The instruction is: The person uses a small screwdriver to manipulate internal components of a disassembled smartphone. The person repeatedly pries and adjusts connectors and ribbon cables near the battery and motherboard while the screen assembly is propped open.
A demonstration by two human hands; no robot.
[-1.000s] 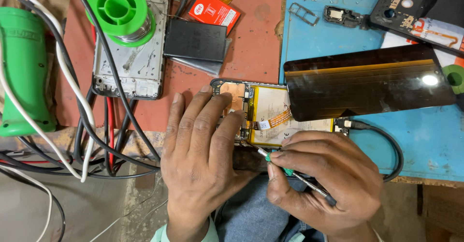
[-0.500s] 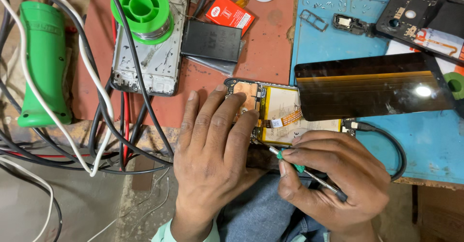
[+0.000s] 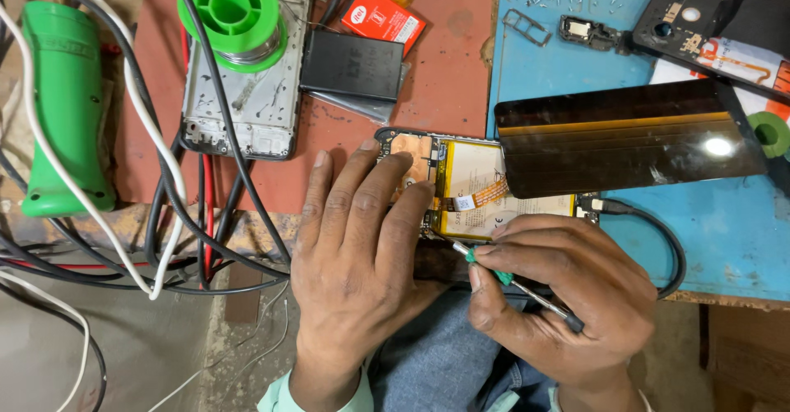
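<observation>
Pressing hand: your left hand [image 3: 354, 247] lay flat and open, fingers spread, on the near end of the opened phone [image 3: 461, 190], gripping nothing.
Tool hand: your right hand [image 3: 559, 297] was closed around a thin screwdriver [image 3: 510, 279] with a green collar, its tip touching the phone's lower edge just beside your left fingertips.
Phone: it rested at the middle of the surface [image 3: 444, 91], back cover off, a copper-coloured board at its 9 o'clock end and a pale battery with an orange flex strip toward 3 o'clock.
Screen panel: a dark glass panel [image 3: 625, 136] lay tilted over the phone's 3 o'clock end, reaching onto the blue mat [image 3: 741, 231].
Cable: a black cable [image 3: 658, 231] was plugged in at the phone's 3 o'clock end and looped toward 5 o'clock.
Toward 11 o'clock: a green solder spool [image 3: 232, 7] sat on a bare metal phone frame [image 3: 247, 91], with a black battery [image 3: 352, 65] and a red packet [image 3: 383, 18] just beside it.
Far 9 o'clock: a green plastic tool body [image 3: 64, 107] lay among black, white and red wires [image 3: 164, 214].
Toward 1 o'clock: a black back cover [image 3: 699, 17] and small parts rested on the mat.
</observation>
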